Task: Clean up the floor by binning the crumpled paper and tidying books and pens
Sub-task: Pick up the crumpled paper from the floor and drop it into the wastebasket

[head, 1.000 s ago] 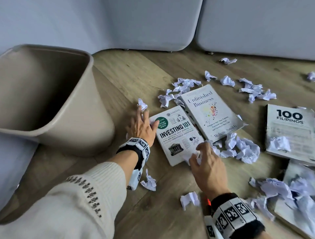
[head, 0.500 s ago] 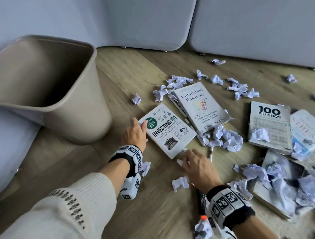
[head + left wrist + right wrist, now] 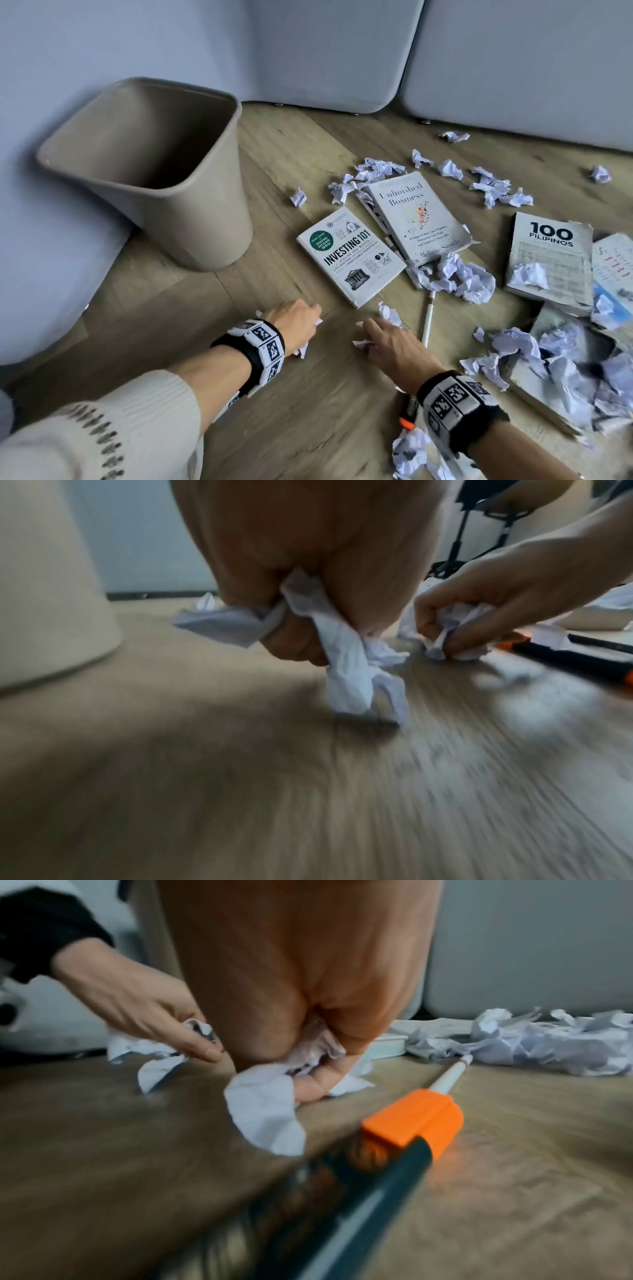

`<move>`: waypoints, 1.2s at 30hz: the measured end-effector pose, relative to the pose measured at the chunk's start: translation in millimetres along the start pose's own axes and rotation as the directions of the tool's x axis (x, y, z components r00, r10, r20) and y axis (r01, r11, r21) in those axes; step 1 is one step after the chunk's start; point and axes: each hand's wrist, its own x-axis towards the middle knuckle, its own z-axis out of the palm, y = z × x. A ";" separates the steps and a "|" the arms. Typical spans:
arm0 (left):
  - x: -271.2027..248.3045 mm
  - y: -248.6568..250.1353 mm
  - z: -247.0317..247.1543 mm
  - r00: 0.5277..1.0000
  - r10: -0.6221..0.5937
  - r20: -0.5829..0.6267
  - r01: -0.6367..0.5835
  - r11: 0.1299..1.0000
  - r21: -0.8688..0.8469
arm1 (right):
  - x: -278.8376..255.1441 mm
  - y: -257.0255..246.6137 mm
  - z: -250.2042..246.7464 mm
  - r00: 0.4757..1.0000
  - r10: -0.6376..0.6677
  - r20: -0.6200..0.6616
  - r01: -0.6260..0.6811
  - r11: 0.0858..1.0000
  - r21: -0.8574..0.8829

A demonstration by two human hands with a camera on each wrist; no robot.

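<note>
My left hand (image 3: 301, 322) grips crumpled paper (image 3: 346, 653) low over the wooden floor, in front of the beige bin (image 3: 154, 171). My right hand (image 3: 380, 339) also grips crumpled paper (image 3: 267, 1107), just right of the left hand. The "Investing 101" book (image 3: 349, 255) lies beyond both hands, with "Unfinished Business" (image 3: 416, 216) behind it. A white pen (image 3: 428, 318) lies to the right of my right hand. A black marker with an orange cap (image 3: 414, 1123) lies under my right wrist.
Grey sofa fronts (image 3: 342, 51) close off the back. "100 Filipinos" (image 3: 551, 257) and other books sit at the right under several paper wads (image 3: 466, 277). More wads (image 3: 493, 188) are scattered at the back, and another wad (image 3: 411, 452) lies near my right forearm.
Both hands have pulled back from the "Investing 101" book toward me and closed on crumpled paper. The head view has risen and shows more of the bin and sofa.
</note>
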 end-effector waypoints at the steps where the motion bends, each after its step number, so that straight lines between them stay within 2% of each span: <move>1: -0.7 0.2 -16.6 0.999 0.036 -0.018 -0.036 0.999 0.003 | 0.6 -1.5 -9.1 0.999 0.007 -0.042 -0.004 0.998 0.064; 5: -17.0 -0.9 -109.9 0.980 0.173 -0.099 -0.168 0.984 0.058 | 1.4 -13.4 -57.9 0.977 0.025 -0.211 0.029 0.968 0.249; 9: -61.9 -23.4 -206.2 0.965 0.250 -0.083 -0.227 0.948 0.223 | 12.6 -44.2 -126.5 0.915 -0.005 -0.403 0.117 0.960 0.254; 11: -83.5 -42.7 -244.0 0.953 0.227 -0.201 -0.211 0.973 0.097 | 21.8 -62.5 -157.6 0.869 -0.008 -0.495 0.152 0.955 0.253; 13: -92.5 -72.1 -268.0 0.905 0.121 -0.409 -0.154 0.987 -0.048 | 32.4 -82.6 -181.3 0.829 0.001 -0.560 0.178 0.948 0.265; 15: -90.2 -108.6 -277.6 0.829 -0.116 -0.547 -0.002 0.978 -0.211 | 43.2 -106.2 -197.0 0.808 0.043 -0.587 0.179 0.932 0.315; 16: -86.2 -124.3 -277.2 0.798 -0.218 -0.562 0.053 0.954 -0.294 | 46.2 -116.0 -201.1 0.803 0.067 -0.593 0.187 0.915 0.357; 19: -70.5 -169.0 -263.9 0.781 -0.380 -0.495 0.202 0.905 -0.375 | 55.1 -148.8 -202.7 0.780 0.062 -0.622 0.255 0.877 0.407; 22: -53.2 -194.9 -251.9 0.776 -0.444 -0.448 0.261 0.873 -0.413 | 57.9 -165.2 -190.3 0.807 0.003 -0.591 0.260 0.896 0.359; 24: -46.6 -203.9 -251.0 0.812 -0.469 -0.348 0.226 0.801 -0.554 | 62.4 -166.4 -190.6 0.831 0.019 -0.555 0.210 0.914 0.346; 26: -45.9 -212.7 -254.0 0.843 -0.442 -0.307 0.206 0.792 -0.575 | 72.5 -168.9 -208.3 0.833 0.058 -0.551 0.169 0.921 0.352; 28: -46.7 -225.0 -255.9 0.829 -0.433 -0.353 0.191 0.814 -0.549 | 91.2 -176.7 -241.3 0.789 0.076 -0.610 0.184 0.918 0.352; 30: -49.2 -235.2 -258.7 0.804 -0.450 -0.389 0.204 0.823 -0.531 | 114.0 -194.8 -277.0 0.710 0.059 -0.702 0.224 0.926 0.304; 32: -50.4 -242.7 -263.7 0.766 -0.482 -0.426 0.208 0.813 -0.545 | 139.7 -219.2 -294.2 0.671 -0.071 -0.738 0.297 0.938 0.180; 33: -50.7 -244.6 -266.4 0.744 -0.498 -0.445 0.212 0.808 -0.550 | 152.3 -231.7 -293.4 0.678 -0.168 -0.716 0.331 0.939 0.093; 34: -50.0 -246.3 -268.9 0.728 -0.511 -0.457 0.218 0.805 -0.552 | 164.9 -242.2 -287.4 0.711 -0.261 -0.653 0.369 0.929 0.029; 36: -47.0 -248.9 -270.9 0.721 -0.525 -0.453 0.233 0.799 -0.554 | 186.0 -258.1 -268.9 0.827 -0.395 -0.400 0.428 0.904 -0.009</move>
